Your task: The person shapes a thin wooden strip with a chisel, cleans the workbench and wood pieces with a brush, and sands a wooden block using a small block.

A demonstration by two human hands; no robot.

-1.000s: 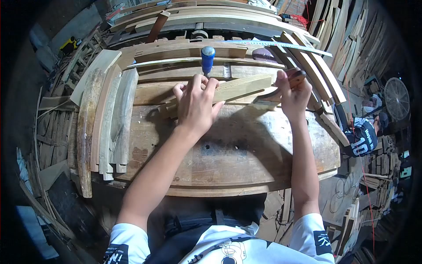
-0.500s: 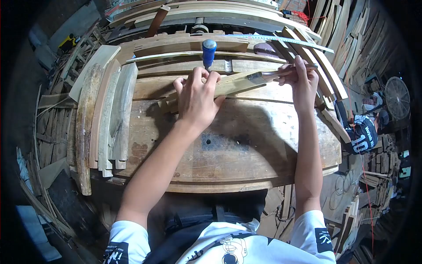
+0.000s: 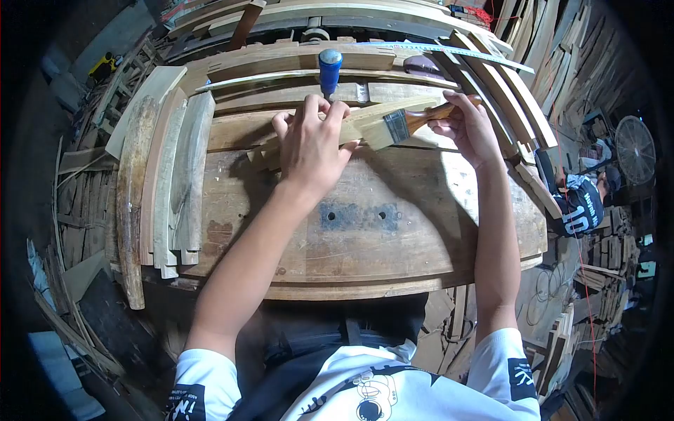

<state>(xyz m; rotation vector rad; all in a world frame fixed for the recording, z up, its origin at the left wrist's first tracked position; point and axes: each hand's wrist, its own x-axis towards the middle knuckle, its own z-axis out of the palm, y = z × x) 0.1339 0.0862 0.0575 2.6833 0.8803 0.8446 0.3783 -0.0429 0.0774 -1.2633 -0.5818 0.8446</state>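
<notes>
My left hand (image 3: 311, 146) is closed over a pale wooden piece (image 3: 382, 110) that lies slantwise above the workbench (image 3: 351, 245). Part of that wood is hidden under the fingers. In my right hand (image 3: 469, 126) is a paintbrush (image 3: 421, 118), gripped by its brown handle, its dark ferrule and light bristles pointing left. The bristles meet the face of the wood, just right of my left thumb. Just beyond my left hand, a blue-handled tool (image 3: 330, 68) stands upright; its lower end is out of sight.
Long wooden strips (image 3: 165, 182) lie along the bench's left side, and more pieces (image 3: 495, 91) are on the right. A measuring tape (image 3: 456, 50) stretches across the back. At right are a co-worker (image 3: 583, 203) and a fan (image 3: 635, 151). Stacked timber surrounds the bench.
The paintbrush has moved left along the wood and turned, so its broad side now shows. My right hand has shifted slightly left with it. My left hand keeps its hold.
</notes>
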